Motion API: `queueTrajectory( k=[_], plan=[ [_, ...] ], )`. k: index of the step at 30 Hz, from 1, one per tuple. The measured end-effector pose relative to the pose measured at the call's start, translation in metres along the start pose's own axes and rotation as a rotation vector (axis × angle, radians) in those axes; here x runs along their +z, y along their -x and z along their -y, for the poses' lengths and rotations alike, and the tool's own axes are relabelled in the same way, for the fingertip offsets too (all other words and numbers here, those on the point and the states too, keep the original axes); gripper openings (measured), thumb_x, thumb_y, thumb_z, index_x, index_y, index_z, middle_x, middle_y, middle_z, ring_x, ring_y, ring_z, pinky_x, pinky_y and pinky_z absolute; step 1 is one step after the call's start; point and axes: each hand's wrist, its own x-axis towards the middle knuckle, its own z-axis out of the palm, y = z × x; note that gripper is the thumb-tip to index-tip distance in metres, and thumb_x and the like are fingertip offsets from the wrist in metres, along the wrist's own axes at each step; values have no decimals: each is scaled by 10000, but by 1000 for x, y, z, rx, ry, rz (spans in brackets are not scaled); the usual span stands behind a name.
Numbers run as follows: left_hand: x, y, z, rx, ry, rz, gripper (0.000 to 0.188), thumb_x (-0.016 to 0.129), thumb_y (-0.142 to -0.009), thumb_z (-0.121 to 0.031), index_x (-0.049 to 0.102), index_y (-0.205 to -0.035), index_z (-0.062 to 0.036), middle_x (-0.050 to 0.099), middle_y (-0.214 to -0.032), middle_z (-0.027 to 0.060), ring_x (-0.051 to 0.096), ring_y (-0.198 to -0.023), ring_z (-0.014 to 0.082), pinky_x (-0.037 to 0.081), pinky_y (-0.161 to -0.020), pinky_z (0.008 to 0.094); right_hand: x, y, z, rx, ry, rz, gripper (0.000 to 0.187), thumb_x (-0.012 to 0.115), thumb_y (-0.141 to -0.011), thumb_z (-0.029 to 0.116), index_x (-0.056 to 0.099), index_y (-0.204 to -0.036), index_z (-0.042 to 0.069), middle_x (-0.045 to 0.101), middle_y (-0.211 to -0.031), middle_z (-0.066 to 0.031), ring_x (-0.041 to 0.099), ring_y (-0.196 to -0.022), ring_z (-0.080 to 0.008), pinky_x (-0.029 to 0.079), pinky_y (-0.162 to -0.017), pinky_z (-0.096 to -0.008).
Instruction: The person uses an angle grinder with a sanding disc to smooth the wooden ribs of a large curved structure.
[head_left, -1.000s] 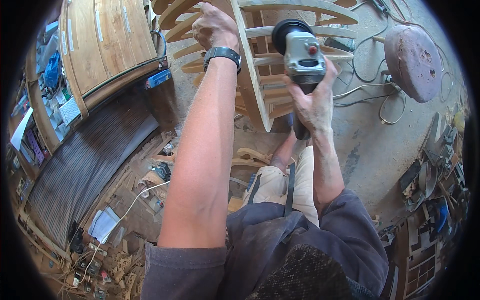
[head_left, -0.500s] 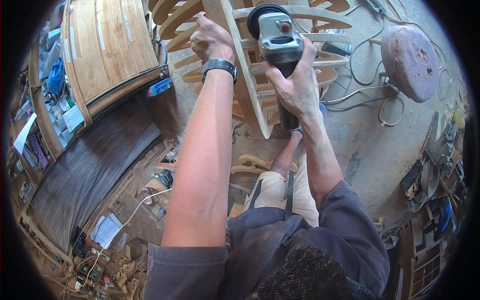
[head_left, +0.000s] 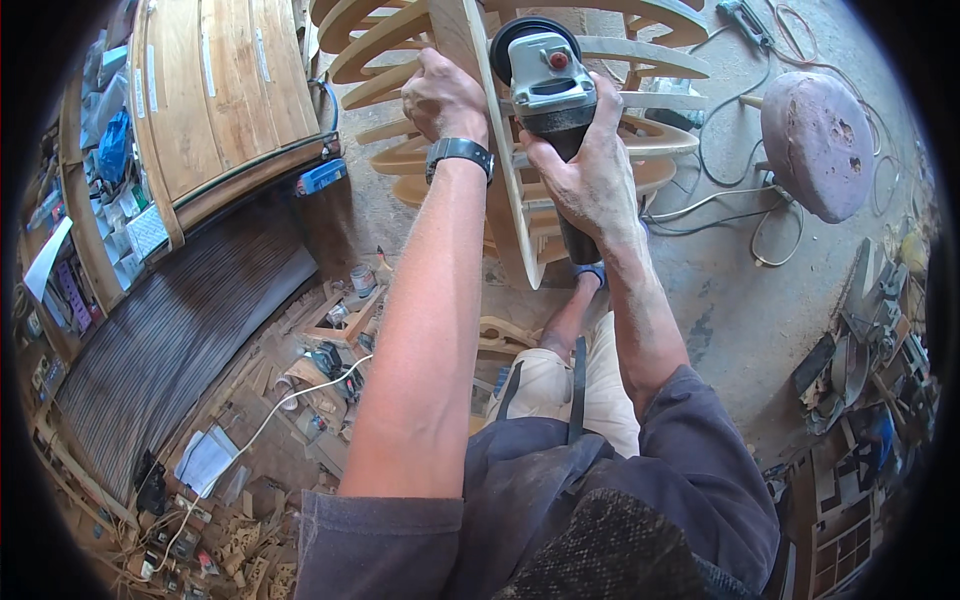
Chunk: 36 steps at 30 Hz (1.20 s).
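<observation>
In the upper middle stands a pale wooden frame, with a long upright board (head_left: pixel 500 170) and curved slats (head_left: pixel 645 58) spreading to both sides like ribs. My left hand (head_left: pixel 445 97), a dark watch on its wrist, is closed at the board's left side and grips the frame; its fingertips are partly hidden. An angle grinder (head_left: pixel 552 90) with a grey metal head, red button and black body is held in my right hand (head_left: pixel 592 170). Its round black disc (head_left: pixel 500 50) is at the board's right edge; whether they touch I cannot tell.
A slatted wooden cabinet (head_left: pixel 225 90) stands at upper left beside cluttered shelves. A purplish rounded stool-like piece (head_left: pixel 818 145) is at right, with cables (head_left: pixel 690 212) on the concrete floor. Wood scraps (head_left: pixel 245 545) and tools lie lower left; more scrap (head_left: pixel 850 340) is piled at right.
The frame and my left hand sit slightly farther right and lower in the picture. The grinder has shifted a little left, closer to the board. Both hands keep their grip.
</observation>
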Motion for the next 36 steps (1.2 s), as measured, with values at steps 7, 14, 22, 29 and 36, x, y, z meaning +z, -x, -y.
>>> queueTrajectory(
  k=[7, 14, 22, 29, 36],
  plan=[
    [3, -6, 7, 66, -20, -10, 646, 356, -935, -408, 701, -822, 126, 694, -922, 349, 676, -924, 468, 487, -890, 499, -3, -1, -4, 22, -2, -39, 850, 740, -843, 234, 195, -1459, 18, 641, -1158, -313, 687, -1044, -458, 536, -924, -493],
    [5, 6, -6, -59, 31, -14, 652, 372, -922, -425, 695, -809, 131, 693, -914, 349, 673, -917, 467, 485, -878, 505, -61, -2, -34, 54, 51, -292, 792, 789, -833, 247, 317, -1398, -44, 675, -1097, -186, 694, -986, -263, 553, -870, -360],
    [5, -5, 5, -50, -25, -34, 688, 349, -936, -444, 706, -881, 142, 688, -994, 364, 668, -975, 469, 480, -909, 514, -103, 47, -54, 157, -254, -386, 744, 816, -865, 137, 335, -1401, -54, 682, -1111, -131, 674, -1008, -171, 530, -904, -302],
    [5, -6, 3, -37, 37, -24, 702, 359, -923, -448, 693, -884, 168, 697, -1016, 350, 676, -993, 443, 489, -909, 491, -115, 103, -80, 248, -351, -427, 765, 807, -867, 133, 316, -1434, -23, 645, -1162, -146, 659, -1043, -192, 522, -926, -328],
    [11, -10, 10, -53, 126, -61, 679, 412, -905, -470, 708, -895, 141, 717, -1011, 304, 681, -969, 381, 483, -901, 460, -147, 113, -83, 301, -253, -413, 851, 869, -807, 181, 331, -1439, -8, 603, -1218, -145, 611, -1099, -188, 499, -959, -333]
  ],
)
